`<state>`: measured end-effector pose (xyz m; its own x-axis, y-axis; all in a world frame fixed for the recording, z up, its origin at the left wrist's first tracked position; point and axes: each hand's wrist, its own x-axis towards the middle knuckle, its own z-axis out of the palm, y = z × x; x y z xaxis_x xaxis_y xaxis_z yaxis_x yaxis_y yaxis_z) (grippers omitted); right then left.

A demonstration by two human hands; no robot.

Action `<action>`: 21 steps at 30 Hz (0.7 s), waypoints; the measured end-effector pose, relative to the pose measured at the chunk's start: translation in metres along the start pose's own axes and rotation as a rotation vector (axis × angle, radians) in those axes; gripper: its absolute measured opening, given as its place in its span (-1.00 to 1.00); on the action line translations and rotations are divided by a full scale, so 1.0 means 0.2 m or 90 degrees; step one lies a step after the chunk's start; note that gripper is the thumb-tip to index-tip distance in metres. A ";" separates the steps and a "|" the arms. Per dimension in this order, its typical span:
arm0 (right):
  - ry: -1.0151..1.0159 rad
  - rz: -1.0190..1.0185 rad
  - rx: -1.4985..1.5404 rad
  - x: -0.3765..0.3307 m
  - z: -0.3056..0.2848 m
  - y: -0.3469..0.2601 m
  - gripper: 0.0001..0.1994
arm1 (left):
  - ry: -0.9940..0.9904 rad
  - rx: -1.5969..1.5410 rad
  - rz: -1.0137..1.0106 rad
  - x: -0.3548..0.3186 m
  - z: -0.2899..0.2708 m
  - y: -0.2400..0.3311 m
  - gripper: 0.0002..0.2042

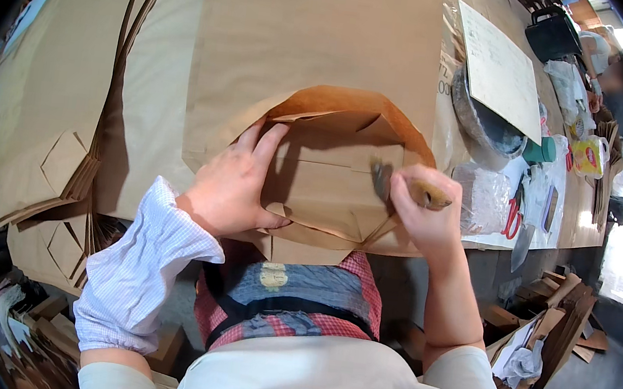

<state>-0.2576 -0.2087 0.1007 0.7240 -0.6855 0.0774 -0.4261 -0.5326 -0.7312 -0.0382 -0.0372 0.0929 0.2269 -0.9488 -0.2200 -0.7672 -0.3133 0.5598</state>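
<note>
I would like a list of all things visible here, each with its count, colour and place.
paper bag: one, brown, table edge, bottom folded open
bag stacks: several, brown, left of it
brush: one, dark bristles, on the bag bottom
bowl: one, grey, right
board: one, pale, on the bowl
scissors: one, red handles, right
cup: one, green, right
left hand: pressing the bag
right hand: holding the brush

A brown paper bag (329, 173) lies flat on the table, with its folded bottom open. A white sheet (502, 70) with small writing rests tilted on a round bowl, up and to the right. Farther right sits a small yellow packet (589, 155) with some red on it. A clear plastic bag (484, 199) lies just beside the brown bag.
</note>
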 end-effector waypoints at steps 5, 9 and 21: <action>0.071 0.028 0.012 -0.09 -0.12 -0.02 -0.95 | 0.016 0.045 0.066 0.00 0.00 -0.03 -0.13; -0.076 -0.255 0.081 0.02 -0.22 -0.13 -0.90 | -0.026 0.136 0.086 -0.02 0.00 -0.06 -0.40; -0.134 -0.242 0.020 0.18 0.00 -0.08 -0.82 | -0.005 0.065 0.102 -0.02 0.00 -0.11 -0.71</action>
<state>-0.2240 -0.2256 0.1152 0.9222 -0.3260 0.2081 -0.0935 -0.7100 -0.6980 -0.0232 -0.0264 0.0814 0.0924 -0.9858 -0.1401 -0.8501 -0.1513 0.5044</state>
